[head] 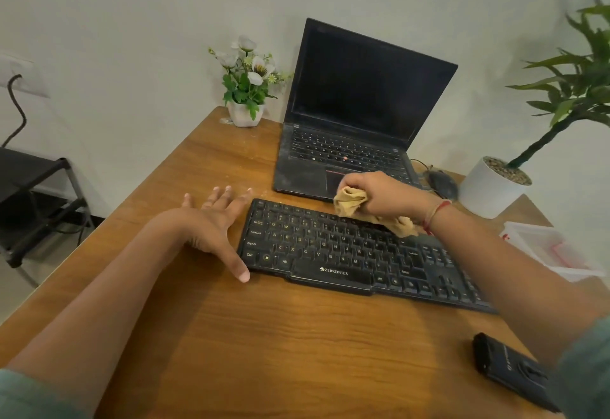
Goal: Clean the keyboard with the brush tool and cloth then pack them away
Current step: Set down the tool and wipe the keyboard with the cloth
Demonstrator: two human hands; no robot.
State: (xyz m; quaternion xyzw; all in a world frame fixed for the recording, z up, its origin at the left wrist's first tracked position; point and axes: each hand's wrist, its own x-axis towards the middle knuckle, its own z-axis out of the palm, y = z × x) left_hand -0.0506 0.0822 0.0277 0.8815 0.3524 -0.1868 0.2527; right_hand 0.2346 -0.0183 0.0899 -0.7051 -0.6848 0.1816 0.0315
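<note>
Your right hand (379, 194) grips a bunched tan cloth (355, 202), pressed on the black keyboard's (330, 250) top rows. Keyboard lies mid-worktop (264, 336), before the open laptop (356, 121). Your left hand (214, 223) is spread flat, fingers straight, touching the keyboard's left edge.

Soft even light, warped edges

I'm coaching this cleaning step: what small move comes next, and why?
Probably sweep the cloth along the keyboard toward its left end: the right hand grips it bunched on the top rows, and the open left hand rests by that end.
</note>
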